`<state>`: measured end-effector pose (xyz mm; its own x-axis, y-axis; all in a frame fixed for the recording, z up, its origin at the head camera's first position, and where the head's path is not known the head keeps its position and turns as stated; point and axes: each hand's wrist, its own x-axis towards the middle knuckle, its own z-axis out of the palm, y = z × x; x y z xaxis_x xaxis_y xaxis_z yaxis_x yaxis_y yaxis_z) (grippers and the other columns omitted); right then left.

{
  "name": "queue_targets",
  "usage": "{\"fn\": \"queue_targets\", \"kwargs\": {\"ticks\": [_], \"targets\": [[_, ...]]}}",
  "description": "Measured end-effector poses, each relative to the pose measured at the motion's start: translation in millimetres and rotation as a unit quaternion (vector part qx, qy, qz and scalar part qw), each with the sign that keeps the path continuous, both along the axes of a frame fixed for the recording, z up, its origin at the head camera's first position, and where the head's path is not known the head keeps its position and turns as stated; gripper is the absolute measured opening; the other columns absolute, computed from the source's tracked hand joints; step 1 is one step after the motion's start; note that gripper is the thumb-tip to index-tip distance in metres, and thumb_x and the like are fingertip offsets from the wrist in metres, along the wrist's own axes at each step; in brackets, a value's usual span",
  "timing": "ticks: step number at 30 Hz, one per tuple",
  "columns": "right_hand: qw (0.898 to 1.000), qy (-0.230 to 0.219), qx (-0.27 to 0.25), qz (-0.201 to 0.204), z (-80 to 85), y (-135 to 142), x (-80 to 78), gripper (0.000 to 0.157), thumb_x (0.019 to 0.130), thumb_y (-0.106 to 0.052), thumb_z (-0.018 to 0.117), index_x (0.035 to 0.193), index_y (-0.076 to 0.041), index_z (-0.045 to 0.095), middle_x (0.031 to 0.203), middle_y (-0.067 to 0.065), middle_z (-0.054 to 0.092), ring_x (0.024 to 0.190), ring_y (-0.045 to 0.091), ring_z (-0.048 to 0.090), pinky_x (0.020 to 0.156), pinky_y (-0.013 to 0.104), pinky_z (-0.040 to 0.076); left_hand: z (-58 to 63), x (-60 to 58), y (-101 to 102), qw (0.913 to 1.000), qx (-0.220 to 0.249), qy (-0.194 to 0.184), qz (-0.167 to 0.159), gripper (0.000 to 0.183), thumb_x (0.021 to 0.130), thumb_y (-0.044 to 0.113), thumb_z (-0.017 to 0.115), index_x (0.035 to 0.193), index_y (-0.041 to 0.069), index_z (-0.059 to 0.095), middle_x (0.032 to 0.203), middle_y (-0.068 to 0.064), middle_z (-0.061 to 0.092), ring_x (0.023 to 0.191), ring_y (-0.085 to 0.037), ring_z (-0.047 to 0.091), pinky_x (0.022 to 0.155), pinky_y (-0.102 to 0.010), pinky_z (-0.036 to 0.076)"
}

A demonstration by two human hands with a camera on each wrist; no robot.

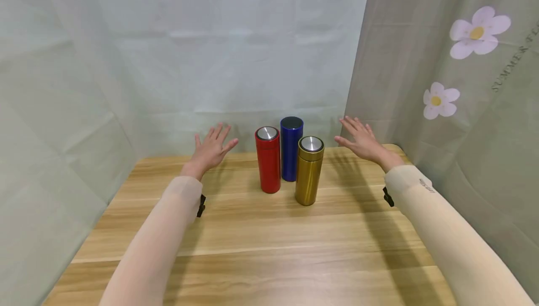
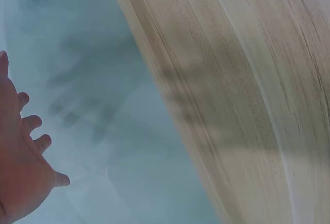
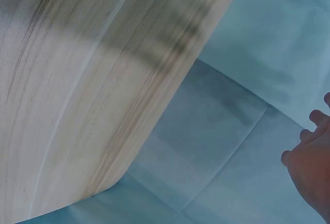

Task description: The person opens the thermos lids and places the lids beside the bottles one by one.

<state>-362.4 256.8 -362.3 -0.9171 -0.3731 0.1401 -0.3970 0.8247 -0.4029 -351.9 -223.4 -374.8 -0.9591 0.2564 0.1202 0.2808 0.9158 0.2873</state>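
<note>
Three upright thermos flasks stand close together on the table: a red thermos [image 1: 268,163] at left, a blue thermos [image 1: 290,151] behind, and a gold thermos [image 1: 309,175] nearest the front. My left hand [image 1: 210,149] is raised to the left of the red thermos, fingers spread, holding nothing. To the right of the gold thermos, my right hand [image 1: 362,141] is also lifted with its fingers spread and nothing in it. In the wrist views, part of the left hand [image 2: 23,157] and part of the right hand [image 3: 312,162] show against the cloth.
The wood-grain table [image 1: 261,250] ends at a back edge close to a pale hanging cloth [image 1: 227,53]. A grey curtain with printed flowers [image 1: 404,53] hangs at the right. Shadows of the arms fall across the tabletop.
</note>
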Motion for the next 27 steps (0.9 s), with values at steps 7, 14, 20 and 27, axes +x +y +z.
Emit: {"fn": "queue_targets", "kwargs": {"ticks": [7,14,20,27], "targets": [[1.000,-0.006,-0.010,0.022,0.2,-4,5.5,0.077,0.109,-0.049,0.047,0.168,-0.013,0.012,0.173,0.020,0.006,0.158,0.044,-0.003,0.124,0.059,-0.011,-6.0,4.1,2,0.9997,0.016,0.005,-0.015,0.076,0.110,0.058,0.032,0.168,0.011,0.016,0.173,-0.020,0.006,0.157,-0.046,0.007,0.116,-0.078,-0.005],[0.999,-0.008,-0.025,0.042,5.5,-7,10.1,0.076,0.110,-0.043,0.050,0.168,-0.015,0.011,0.173,0.020,0.006,0.158,0.044,-0.003,0.124,0.061,-0.009,-6.9,7.7,7,0.9984,0.046,0.012,-0.031,0.072,0.111,0.054,0.035,0.167,0.012,0.018,0.172,-0.020,0.010,0.158,-0.044,0.008,0.116,-0.078,-0.002],[0.996,-0.024,-0.064,0.062,7.1,-9,14.2,0.076,0.109,-0.043,0.052,0.168,-0.015,0.013,0.173,0.019,0.007,0.158,0.044,-0.003,0.124,0.063,-0.005,-4.2,11.5,16,0.9970,0.065,0.009,-0.042,0.070,0.112,0.052,0.034,0.167,0.011,0.018,0.172,-0.021,0.012,0.157,-0.044,0.012,0.117,-0.077,0.002],[0.988,-0.068,-0.114,0.075,8.2,-10,21.4,0.073,0.110,-0.041,0.050,0.169,-0.022,0.011,0.174,0.014,0.001,0.159,0.039,-0.005,0.121,0.072,0.003,-6.3,13.9,21,0.9914,0.110,0.002,-0.071,0.069,0.113,0.048,0.035,0.167,0.009,0.017,0.172,-0.021,0.013,0.157,-0.042,0.014,0.122,-0.068,0.013]]}}
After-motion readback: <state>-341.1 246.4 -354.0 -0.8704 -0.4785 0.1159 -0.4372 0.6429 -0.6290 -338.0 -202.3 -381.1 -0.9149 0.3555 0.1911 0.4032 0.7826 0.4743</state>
